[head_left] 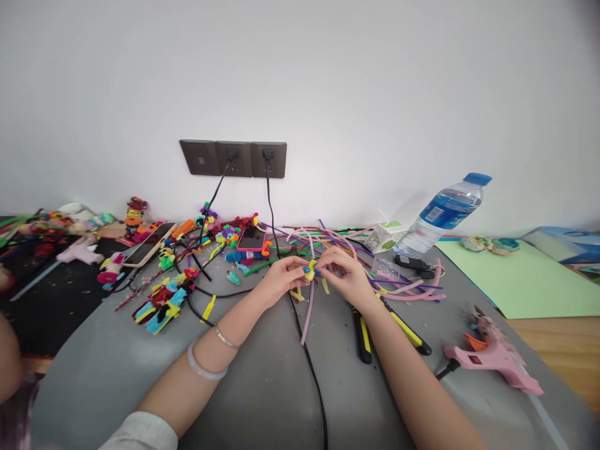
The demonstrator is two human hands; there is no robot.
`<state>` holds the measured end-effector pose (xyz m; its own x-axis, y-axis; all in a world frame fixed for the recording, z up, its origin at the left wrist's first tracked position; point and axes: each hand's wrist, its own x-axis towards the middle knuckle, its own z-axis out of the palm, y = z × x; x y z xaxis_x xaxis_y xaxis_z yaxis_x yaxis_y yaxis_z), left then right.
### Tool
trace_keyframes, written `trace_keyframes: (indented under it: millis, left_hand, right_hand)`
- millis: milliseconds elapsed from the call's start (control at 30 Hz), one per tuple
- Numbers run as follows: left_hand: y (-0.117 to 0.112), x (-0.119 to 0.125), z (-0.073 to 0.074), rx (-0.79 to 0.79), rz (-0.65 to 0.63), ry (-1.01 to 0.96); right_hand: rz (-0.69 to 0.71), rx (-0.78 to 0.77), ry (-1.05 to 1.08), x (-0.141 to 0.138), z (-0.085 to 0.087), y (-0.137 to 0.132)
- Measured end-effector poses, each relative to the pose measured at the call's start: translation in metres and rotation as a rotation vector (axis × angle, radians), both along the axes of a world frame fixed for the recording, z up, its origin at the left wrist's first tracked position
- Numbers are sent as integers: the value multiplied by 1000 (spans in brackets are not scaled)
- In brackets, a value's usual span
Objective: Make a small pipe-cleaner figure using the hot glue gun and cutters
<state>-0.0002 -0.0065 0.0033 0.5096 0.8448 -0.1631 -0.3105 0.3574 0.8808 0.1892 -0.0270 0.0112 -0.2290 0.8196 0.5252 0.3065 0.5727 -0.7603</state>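
My left hand [287, 277] and my right hand [341, 272] meet near the middle of the grey table. Between their pinched fingertips is a small yellow piece of pipe cleaner [310, 267], bent or folded; its exact shape is too small to make out. Both hands are closed on it from either side. A pale purple pipe cleaner [307, 319] runs below the hands toward me; whether it joins the yellow piece I cannot tell. Just right of my right hand, pliers with black and yellow handles [360, 331] lie partly behind my forearm.
A pink glue gun [497, 365] lies at the right, a water bottle [443, 215] and a drink carton [385, 236] behind. Pipe-cleaner figures [164, 300] and a phone [152, 244] are at left. A black cable [312, 369] crosses the table [253, 400]. Part of another person [7, 356] shows at far left.
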Motion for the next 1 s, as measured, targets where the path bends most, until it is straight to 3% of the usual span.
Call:
trace_keyframes:
  millis: [267,500,800,1000]
  left_hand:
    - [-1,-1,0,18,2,1]
    - [1,1,-2,-13,36,-9]
    - [-1,1,4,-32,-30,-60]
    - [-3,1,7,-41,-73,-66]
  right_hand:
    - [-3,-7,4,-1,0,0]
    - [-53,-59,187,2,-2,2]
    - [128,-300,247,1,-3,2]
    - [151,-325,255,1,0,1]
